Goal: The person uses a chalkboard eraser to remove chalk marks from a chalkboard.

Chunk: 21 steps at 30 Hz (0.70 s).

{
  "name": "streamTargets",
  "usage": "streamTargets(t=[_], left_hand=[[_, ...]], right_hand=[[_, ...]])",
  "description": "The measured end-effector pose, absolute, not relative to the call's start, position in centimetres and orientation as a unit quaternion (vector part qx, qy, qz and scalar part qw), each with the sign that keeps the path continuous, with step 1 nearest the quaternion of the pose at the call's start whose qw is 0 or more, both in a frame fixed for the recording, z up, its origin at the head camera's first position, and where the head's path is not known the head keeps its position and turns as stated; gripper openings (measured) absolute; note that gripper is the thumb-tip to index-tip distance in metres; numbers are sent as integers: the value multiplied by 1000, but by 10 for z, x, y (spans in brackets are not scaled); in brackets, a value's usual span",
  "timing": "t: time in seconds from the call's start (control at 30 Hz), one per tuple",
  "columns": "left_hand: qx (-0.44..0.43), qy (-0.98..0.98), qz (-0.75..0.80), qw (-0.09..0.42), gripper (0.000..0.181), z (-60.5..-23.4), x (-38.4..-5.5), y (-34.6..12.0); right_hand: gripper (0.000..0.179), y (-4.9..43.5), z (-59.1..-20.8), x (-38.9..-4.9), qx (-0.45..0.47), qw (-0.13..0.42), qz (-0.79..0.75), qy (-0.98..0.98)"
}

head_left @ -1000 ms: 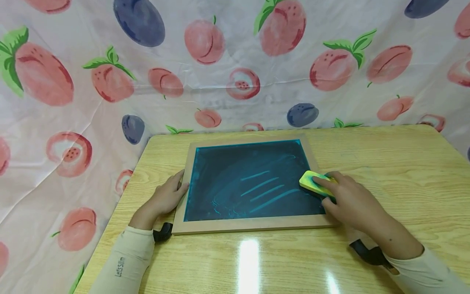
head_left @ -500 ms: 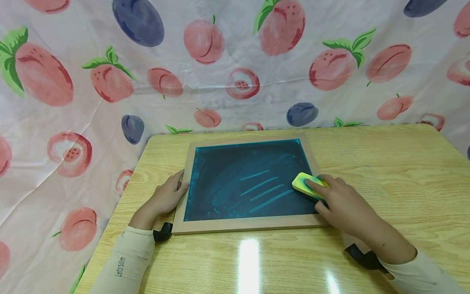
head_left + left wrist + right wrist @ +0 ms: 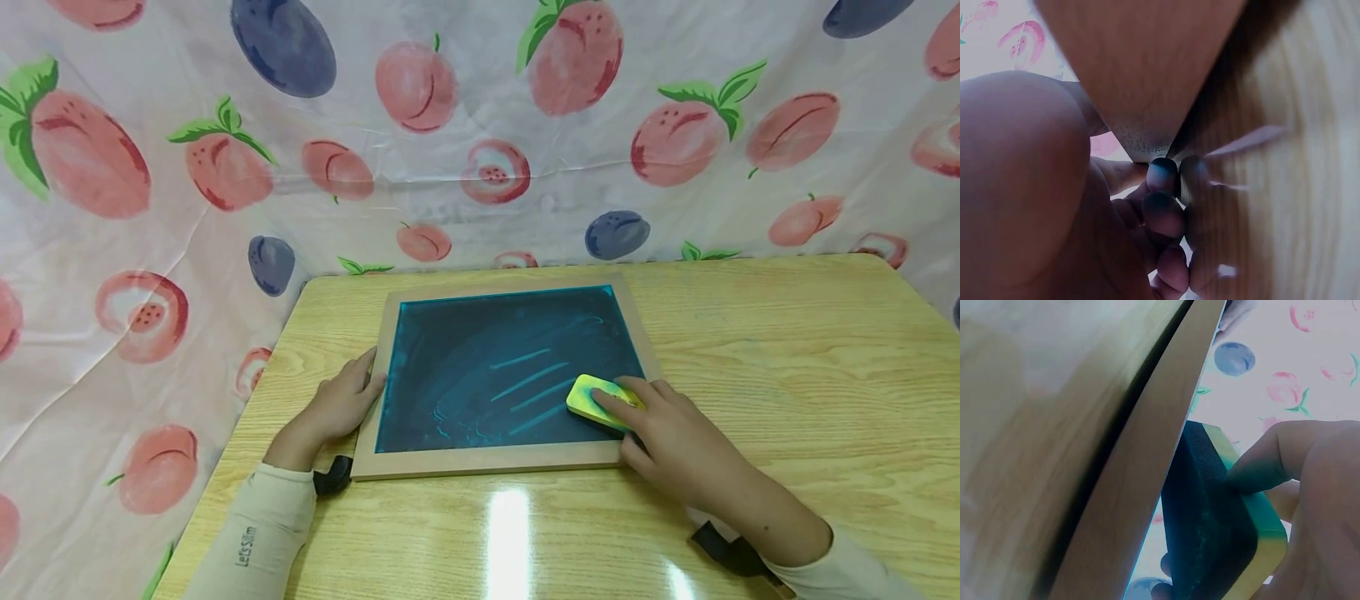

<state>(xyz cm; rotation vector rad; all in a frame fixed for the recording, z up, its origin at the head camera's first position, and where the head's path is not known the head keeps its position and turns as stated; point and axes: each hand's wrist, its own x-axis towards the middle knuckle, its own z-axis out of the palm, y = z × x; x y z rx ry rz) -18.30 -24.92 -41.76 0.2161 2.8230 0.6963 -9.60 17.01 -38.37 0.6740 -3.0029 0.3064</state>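
Resting on the right, near part of a dark rectangular chalkboard point(image 3: 450, 350) with a pale wooden frame point(image 3: 487, 458) is a yellow block eraser point(image 3: 583, 398), smudged teal, with a dark underside point(image 3: 1204, 512). Its long axis slants across the board: one short end points left and slightly away from the person, the other toward the right hand point(image 3: 678, 442). Printing on its top is too small to read. The right hand's fingers pinch it, index finger on top. Four teal chalk lines point(image 3: 530, 381) slant beside it, the nearest two reaching its left end. The left hand point(image 3: 345, 398) holds the frame's left edge, fingers bent. The cream left sleeve point(image 3: 277, 517) reads "LetsSlim". Beneath lies a yellowish wood-grain table point(image 3: 787, 375); behind hangs a white fruit-print cloth point(image 3: 555, 225).
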Motion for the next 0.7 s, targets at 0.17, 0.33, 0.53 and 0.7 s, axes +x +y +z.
streamTargets(t=[0.17,0.33,0.53,0.7], left_hand=[[74,963,236,106,59,-418,-182,-249],[74,964,234,105,59,-418,-181,-249],[72,964,233,108,60,-419,-181,-250],[72,963,235,110,60,-418,-182,-250]], right_hand=[[53,169,-386,-95,224,31,99,-969],[54,170,-387,-96,219,25,101,-970],[56,174,-385,-98,200,15,105,-974],[54,180,-383,-103,186,15,108,-976]])
